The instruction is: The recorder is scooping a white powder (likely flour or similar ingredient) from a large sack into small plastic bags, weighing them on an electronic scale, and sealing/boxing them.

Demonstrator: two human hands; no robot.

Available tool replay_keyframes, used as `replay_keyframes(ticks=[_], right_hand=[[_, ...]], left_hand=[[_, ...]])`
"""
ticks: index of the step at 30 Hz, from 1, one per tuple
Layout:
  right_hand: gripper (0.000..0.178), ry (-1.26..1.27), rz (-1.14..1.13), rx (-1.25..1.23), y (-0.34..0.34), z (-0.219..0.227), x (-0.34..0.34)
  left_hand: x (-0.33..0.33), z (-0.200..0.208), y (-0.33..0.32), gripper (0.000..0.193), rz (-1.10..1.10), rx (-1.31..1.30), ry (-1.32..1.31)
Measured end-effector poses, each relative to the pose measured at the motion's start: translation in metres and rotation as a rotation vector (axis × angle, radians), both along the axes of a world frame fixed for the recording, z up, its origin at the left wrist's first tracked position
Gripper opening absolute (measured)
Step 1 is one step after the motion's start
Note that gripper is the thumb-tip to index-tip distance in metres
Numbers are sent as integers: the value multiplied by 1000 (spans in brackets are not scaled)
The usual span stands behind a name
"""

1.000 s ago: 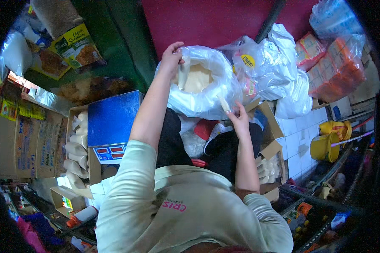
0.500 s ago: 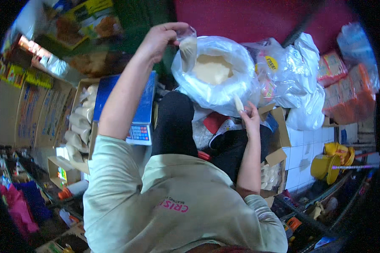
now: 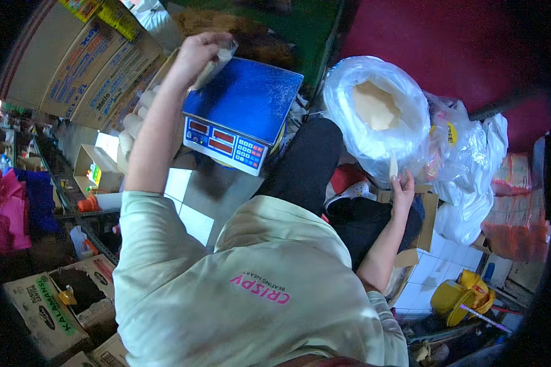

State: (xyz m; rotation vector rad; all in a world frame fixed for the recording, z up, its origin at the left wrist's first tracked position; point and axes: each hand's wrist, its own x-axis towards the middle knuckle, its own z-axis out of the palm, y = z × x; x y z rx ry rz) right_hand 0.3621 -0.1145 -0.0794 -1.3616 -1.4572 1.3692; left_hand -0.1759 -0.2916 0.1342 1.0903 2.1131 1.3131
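My left hand (image 3: 196, 58) grips the top of a small clear plastic bag (image 3: 217, 67) partly filled with pale granules. The bag hangs tilted over the far-left edge of a digital scale (image 3: 251, 92) with a blue platform; I cannot tell whether it touches. The fingers of my right hand (image 3: 403, 191) are closed round the lower end of a narrow cream-coloured stick-like thing (image 3: 393, 166), whose exact kind does not show. It stands up beside the near side of a large open white plastic sack (image 3: 343, 92), which holds pale granules (image 3: 375, 105).
Filled small bags (image 3: 131, 125) lie left of the scale, beside stacked cardboard boxes (image 3: 79, 73). Right of the sack are white plastic bags (image 3: 465, 208) and orange-wrapped packs (image 3: 517, 226). A yellow bucket (image 3: 450, 303) stands on the tiled floor at right.
My left hand has moved with the small bag from the sack's rim leftward to the scale. My right hand stays by the sack with the stick-like thing. The view has turned left.
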Motion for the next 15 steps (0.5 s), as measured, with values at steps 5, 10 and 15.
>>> replay_keyframes(ticks=[5,10,15], right_hand=[[62,6,7,21,1,-6,1],[63,16,28,57,1,-11,7],[61,-38,36,41,-1,-8,7]], left_hand=[[20,-73,0,36,50,30,122],[71,-130,13,33,-8,74,452],[111,-145,19,43,21,18,525]])
